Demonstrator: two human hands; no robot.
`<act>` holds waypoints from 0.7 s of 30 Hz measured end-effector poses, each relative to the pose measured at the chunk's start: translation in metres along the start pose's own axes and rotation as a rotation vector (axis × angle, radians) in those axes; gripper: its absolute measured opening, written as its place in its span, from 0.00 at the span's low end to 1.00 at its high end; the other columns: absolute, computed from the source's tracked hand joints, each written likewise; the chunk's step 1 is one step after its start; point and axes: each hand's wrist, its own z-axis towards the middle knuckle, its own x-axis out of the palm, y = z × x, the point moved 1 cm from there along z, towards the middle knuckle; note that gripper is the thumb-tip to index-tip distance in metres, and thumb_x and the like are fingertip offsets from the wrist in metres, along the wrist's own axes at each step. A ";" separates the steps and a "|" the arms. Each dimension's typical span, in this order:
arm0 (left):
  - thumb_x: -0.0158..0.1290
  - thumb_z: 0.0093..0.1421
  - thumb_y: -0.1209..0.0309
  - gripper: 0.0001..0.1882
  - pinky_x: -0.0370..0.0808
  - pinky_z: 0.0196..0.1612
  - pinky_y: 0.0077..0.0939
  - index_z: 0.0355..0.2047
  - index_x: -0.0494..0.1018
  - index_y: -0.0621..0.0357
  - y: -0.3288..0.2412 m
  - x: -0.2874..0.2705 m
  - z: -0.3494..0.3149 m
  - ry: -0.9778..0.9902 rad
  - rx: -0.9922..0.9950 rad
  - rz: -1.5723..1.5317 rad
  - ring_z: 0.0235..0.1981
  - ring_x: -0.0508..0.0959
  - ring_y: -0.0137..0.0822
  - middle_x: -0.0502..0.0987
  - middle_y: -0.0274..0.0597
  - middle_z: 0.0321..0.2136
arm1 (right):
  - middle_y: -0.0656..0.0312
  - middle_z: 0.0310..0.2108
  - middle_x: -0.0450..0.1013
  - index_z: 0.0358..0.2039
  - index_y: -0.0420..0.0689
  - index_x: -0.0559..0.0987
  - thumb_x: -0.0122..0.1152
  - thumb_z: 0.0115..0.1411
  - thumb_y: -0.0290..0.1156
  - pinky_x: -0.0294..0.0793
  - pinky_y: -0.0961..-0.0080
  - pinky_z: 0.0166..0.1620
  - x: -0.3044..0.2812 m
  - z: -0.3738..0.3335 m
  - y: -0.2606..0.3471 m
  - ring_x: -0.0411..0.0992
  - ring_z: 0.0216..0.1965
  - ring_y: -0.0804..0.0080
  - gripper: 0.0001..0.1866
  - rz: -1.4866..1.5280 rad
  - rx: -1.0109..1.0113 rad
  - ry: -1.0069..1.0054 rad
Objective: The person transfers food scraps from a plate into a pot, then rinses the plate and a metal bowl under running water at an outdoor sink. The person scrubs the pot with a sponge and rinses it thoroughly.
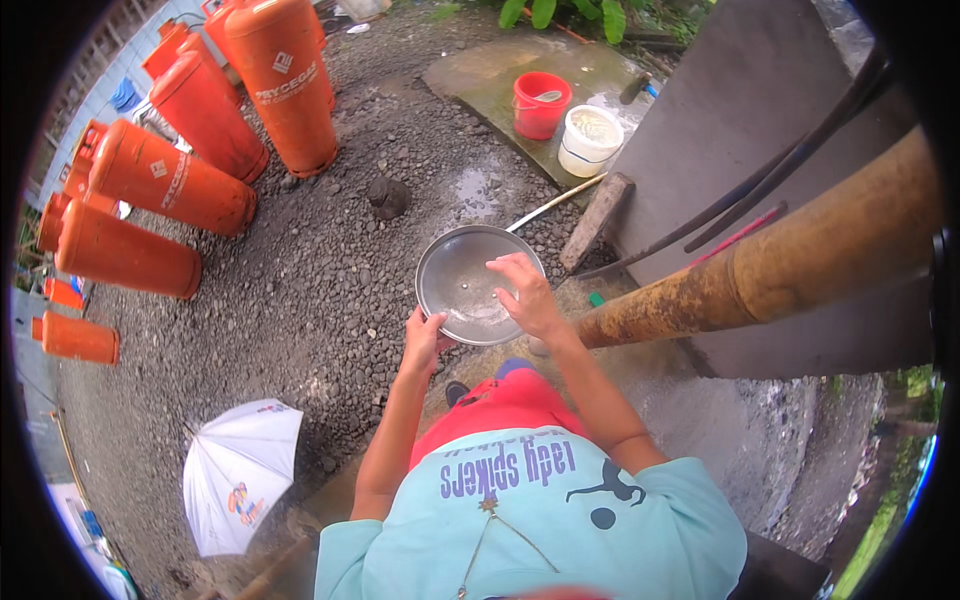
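Note:
A round, shallow metal pan point(455, 262) with a silvery rim is held level in front of me. On its grey bottom lie a few small pale bits, too small to name. My left hand point(424, 338) grips the near left rim, thumb on top and fingers beneath. Over the pan's right side hovers my right hand point(528, 293), its fingers spread and slightly curved, with nothing seen in them. Whether those fingertips touch the pan I cannot tell.
Several orange gas cylinders point(165, 178) stand on gravel at the left. An open white umbrella point(240, 470) lies lower left. Ahead are a red bucket point(540, 122) and a white bucket point(582, 160). A thick bamboo pole point(760, 275) slants in from the right, near a wooden block point(596, 222).

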 end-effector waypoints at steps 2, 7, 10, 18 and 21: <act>0.44 0.54 0.76 0.16 0.79 0.30 0.35 0.45 0.64 0.58 -0.022 0.011 0.043 0.056 -0.016 0.021 0.31 0.78 0.33 0.74 0.40 0.35 | 0.53 0.40 0.67 0.43 0.42 0.72 0.57 0.45 0.18 0.68 0.69 0.46 -0.003 0.033 -0.022 0.67 0.42 0.57 0.21 -0.003 0.072 -0.074; 0.44 0.54 0.76 0.18 0.79 0.32 0.36 0.47 0.63 0.59 -0.058 0.046 0.165 0.160 -0.045 0.059 0.32 0.78 0.36 0.73 0.43 0.37 | 0.60 0.40 0.68 0.44 0.41 0.72 0.56 0.48 0.18 0.72 0.77 0.39 -0.009 0.113 -0.111 0.69 0.38 0.71 0.20 0.213 0.324 -0.222; 0.43 0.53 0.77 0.18 0.79 0.33 0.38 0.47 0.63 0.60 -0.082 0.068 0.247 0.201 -0.039 0.074 0.34 0.78 0.39 0.73 0.46 0.38 | 0.63 0.38 0.69 0.43 0.39 0.73 0.55 0.51 0.19 0.72 0.82 0.36 -0.016 0.174 -0.183 0.69 0.36 0.78 0.16 0.534 0.447 -0.351; 0.42 0.53 0.78 0.18 0.80 0.31 0.36 0.46 0.63 0.61 -0.166 0.122 0.438 0.206 -0.050 0.149 0.30 0.79 0.37 0.73 0.44 0.34 | 0.58 0.34 0.72 0.45 0.38 0.71 0.58 0.51 0.24 0.72 0.78 0.36 -0.042 0.350 -0.319 0.71 0.31 0.75 0.19 0.344 0.597 -0.381; 0.43 0.53 0.77 0.18 0.79 0.31 0.35 0.46 0.63 0.60 -0.197 0.153 0.512 0.243 -0.081 0.154 0.30 0.78 0.36 0.73 0.44 0.35 | 0.50 0.44 0.68 0.57 0.40 0.60 0.60 0.53 0.32 0.72 0.75 0.38 -0.053 0.413 -0.360 0.70 0.31 0.73 0.32 0.210 0.478 -0.484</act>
